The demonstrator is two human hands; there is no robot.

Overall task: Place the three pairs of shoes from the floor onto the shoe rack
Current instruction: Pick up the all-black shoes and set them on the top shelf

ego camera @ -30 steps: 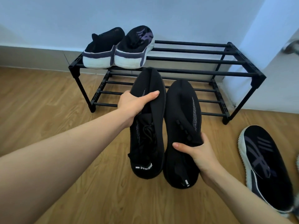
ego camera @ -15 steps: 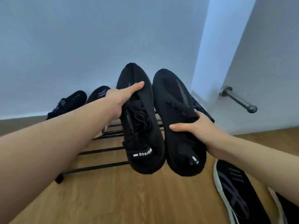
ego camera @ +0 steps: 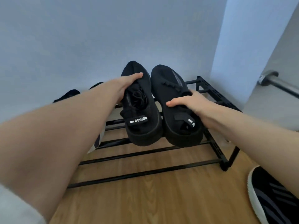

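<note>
Two all-black knit shoes sit side by side over the top bars of the black metal shoe rack (ego camera: 216,96), toes toward the wall. My left hand (ego camera: 124,88) grips the left black shoe (ego camera: 142,125), which bears a "DESIGN" tag. My right hand (ego camera: 187,102) grips the right black shoe (ego camera: 171,81) across its collar. Whether their soles rest on the bars I cannot tell. A black pair with white soles (ego camera: 69,95) stands on the rack's left end, mostly hidden behind my left forearm. A black shoe with a white sole (ego camera: 268,198) lies on the floor at the lower right.
The rack stands against a pale blue wall (ego camera: 97,38) in a corner. A door with a metal handle (ego camera: 275,81) is at the right. Wooden floor (ego camera: 153,199) lies in front of and under the rack. The rack's right end shows bare bars.
Both hands carried the black pair up from floor level and forward over the rack's top tier. My view rose and came closer to the rack.
</note>
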